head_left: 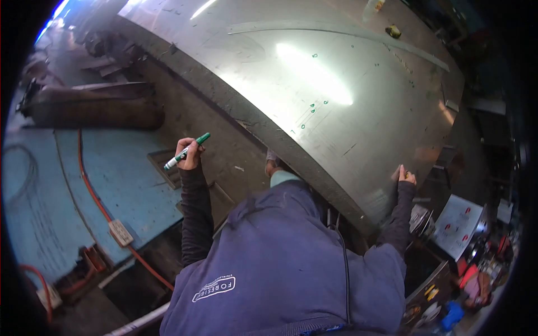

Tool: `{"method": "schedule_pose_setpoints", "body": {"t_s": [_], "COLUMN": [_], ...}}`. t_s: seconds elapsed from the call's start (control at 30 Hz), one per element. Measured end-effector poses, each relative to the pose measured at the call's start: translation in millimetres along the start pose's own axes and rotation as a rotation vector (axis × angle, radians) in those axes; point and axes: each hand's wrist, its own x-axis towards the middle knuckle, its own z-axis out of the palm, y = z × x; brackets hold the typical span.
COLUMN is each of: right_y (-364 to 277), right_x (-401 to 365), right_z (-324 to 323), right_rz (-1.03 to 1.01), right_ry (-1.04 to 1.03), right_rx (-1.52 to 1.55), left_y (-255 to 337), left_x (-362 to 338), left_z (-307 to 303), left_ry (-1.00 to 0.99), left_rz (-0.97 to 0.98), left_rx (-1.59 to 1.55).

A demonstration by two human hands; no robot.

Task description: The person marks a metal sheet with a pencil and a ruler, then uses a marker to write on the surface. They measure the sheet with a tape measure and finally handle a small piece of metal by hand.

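My left hand [189, 153] is closed around a green and white marker [172, 162], held in the air beside the long edge of a metal-topped table. My right hand [407, 176] rests at the near right part of the shiny metal sheet [358, 129], its fingers curled with one finger pointing up; whether anything is in it is too small to tell. Several small green marks [312, 106] show on the sheet. A long thin metal strip [336, 28] lies across the far part, with a small yellow and black object [393, 31] near it.
A dark roll [95, 106] lies on a blue surface [39, 185] at the left. An orange cable [95, 193] runs to a white socket box [120, 232]. At the right are a white panel [457, 227] and cluttered tools. A foot shows below the table edge.
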Motion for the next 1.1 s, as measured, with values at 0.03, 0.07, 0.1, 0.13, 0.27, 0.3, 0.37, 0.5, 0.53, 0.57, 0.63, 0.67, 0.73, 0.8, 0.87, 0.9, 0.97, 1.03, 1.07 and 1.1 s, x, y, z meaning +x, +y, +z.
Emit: {"method": "schedule_pose_setpoints", "body": {"t_s": [0.03,0.07,0.1,0.13,0.27,0.3,0.37,0.5,0.53,0.57,0.63,0.67,0.73,0.8,0.87,0.9,0.97,1.03,1.07,1.1], "right_y": [3,-2,-9,-21,-171,-196,-296,-438,-464,-488,-530,-552,-592,-627,-651,-662,-677,-685,-688,-689], "right_x": [-1,0,-3,-10,-57,-70,-118,-190,-200,-209,-221,-225,-224,-224,-227,-227,-224,-226,-228,-230], "right_z": [0,-2,-3,-7,-43,-26,-56,-86,-90,-89,-90,-94,-101,-119,-119,-120,-129,-129,-130,-132], "right_rz": [0.003,0.002,0.027,0.003,0.063,0.036,-0.121,-0.288,-0.29,-0.286,-0.256,-0.246,-0.238,-0.242,-0.253,-0.27,-0.262,-0.219,-0.197,-0.177], "right_ry": [-0.009,-0.009,-0.018,0.021,0.004,-0.055,-0.278,-0.619,-0.693,-0.721,-0.719,-0.765,-0.831,-0.799,-0.755,-0.728,-0.756,-0.814,-0.785,-0.807], "right_rx": [-0.038,-0.072,-0.081,0.049,0.618,0.858,0.966,1.043,1.058,1.101,1.138,1.177,1.213,1.208,1.213,1.228,1.187,1.127,1.129,1.121], "left_y": [5,9,13,19,36,35,36,30,28,24,18,20,26,29,35,41,50,53,52,51], "left_x": [12,25,39,46,61,65,75,102,113,126,151,166,197,228,255,267,288,304,309,313], "left_z": [1,7,14,20,40,43,53,54,52,49,43,42,39,30,26,26,28,34,37,39], "left_ry": [-0.019,-0.068,-0.117,-0.13,-0.248,-0.302,-0.407,-0.615,-0.67,-0.697,-0.775,-0.811,-0.926,-1.008,-1.192,-1.247,-1.331,-1.443,-1.478,-1.51], "left_rz": [-0.031,-0.045,-0.055,-0.079,-0.207,-0.222,-0.277,-0.392,-0.417,-0.425,-0.456,-0.465,-0.501,-0.538,-0.609,-0.612,-0.629,-0.658,-0.654,-0.695], "left_rx": [0.009,0.013,0.015,0.017,0.18,0.197,0.223,0.214,0.209,0.197,0.166,0.153,0.158,0.132,0.233,0.282,0.279,0.289,0.281,0.274]}}
